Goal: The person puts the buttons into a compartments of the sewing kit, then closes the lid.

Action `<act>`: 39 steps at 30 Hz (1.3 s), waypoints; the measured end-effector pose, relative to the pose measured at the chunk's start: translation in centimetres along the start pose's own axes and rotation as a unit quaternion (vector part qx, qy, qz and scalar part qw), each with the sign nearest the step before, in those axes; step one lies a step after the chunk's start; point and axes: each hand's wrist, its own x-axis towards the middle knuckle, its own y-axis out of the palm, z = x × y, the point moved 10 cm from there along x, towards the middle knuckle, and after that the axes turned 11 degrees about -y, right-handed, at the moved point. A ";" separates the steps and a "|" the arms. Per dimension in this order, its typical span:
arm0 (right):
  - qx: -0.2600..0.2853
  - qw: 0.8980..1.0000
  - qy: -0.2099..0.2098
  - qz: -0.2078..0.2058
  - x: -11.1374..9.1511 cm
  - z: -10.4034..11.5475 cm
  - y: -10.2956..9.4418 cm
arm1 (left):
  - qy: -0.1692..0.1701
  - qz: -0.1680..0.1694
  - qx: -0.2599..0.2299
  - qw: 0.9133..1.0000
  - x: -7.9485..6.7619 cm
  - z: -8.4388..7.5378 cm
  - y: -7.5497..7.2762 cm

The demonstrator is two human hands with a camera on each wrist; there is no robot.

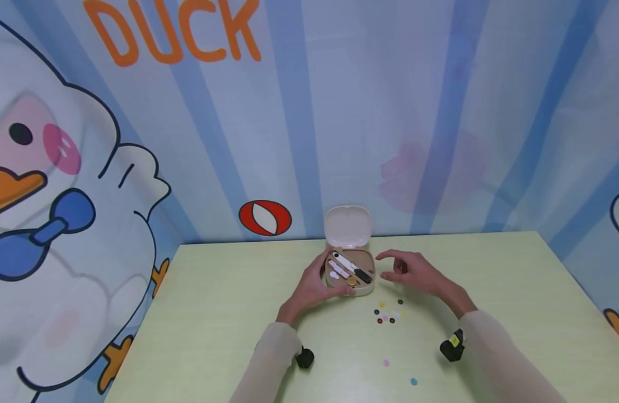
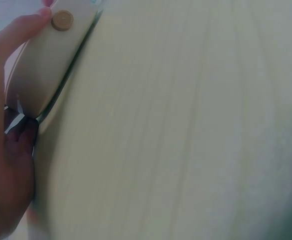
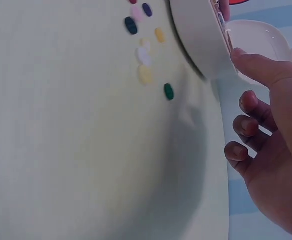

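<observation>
A small pale box (image 1: 361, 290) with its lid (image 1: 347, 226) raised stands near the table's back edge. Inside lie a white-and-black slim tool (image 1: 351, 266), a pink-and-white stick (image 1: 338, 269) and a round gold piece (image 1: 352, 281). My left hand (image 1: 314, 282) grips the box from its left side, thumb along the front beside a round tan stud (image 2: 62, 20). At the box's right side is my right hand (image 1: 415, 271), with one fingertip right at the rim in the right wrist view; its other fingers are loosely bent and hold nothing.
Several small coloured discs (image 1: 392, 321) lie scattered on the pale table (image 1: 229, 313) in front of the box. A pink disc (image 1: 386, 363) and a blue disc (image 1: 413, 382) lie closer to me. Behind the table hangs a printed duck backdrop (image 1: 340, 112).
</observation>
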 end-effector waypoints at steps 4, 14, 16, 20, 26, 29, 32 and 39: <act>-0.002 1.000 -0.001 0.011 -1.9 0.0 0.2 | 0.000 -0.001 0.004 1.000 0.0 0.0 0.0; -0.008 0.999 0.001 0.053 -5.7 -0.1 1.3 | 0.003 0.000 0.011 1.000 0.1 0.0 0.1; -0.015 0.998 0.002 0.056 -6.1 -0.2 1.4 | 0.003 -0.001 0.014 1.000 0.1 0.0 0.0; -0.026 0.998 0.012 0.054 -6.7 -0.1 1.4 | 0.004 -0.003 0.015 1.000 0.2 0.0 0.0; -0.029 0.998 0.007 0.048 -7.0 0.0 1.5 | -0.001 -0.003 0.018 1.000 0.1 0.1 0.0; -0.029 0.999 -0.001 0.045 -6.9 0.2 1.5 | -0.001 -0.004 0.019 1.000 0.1 0.1 -0.1; -0.026 0.999 -0.012 0.043 -6.7 0.5 1.5 | 0.001 -0.004 0.018 1.000 0.0 0.0 -0.1; -0.016 0.998 -0.026 0.048 -6.2 1.0 1.8 | 0.000 -0.003 0.016 1.000 0.1 0.1 0.0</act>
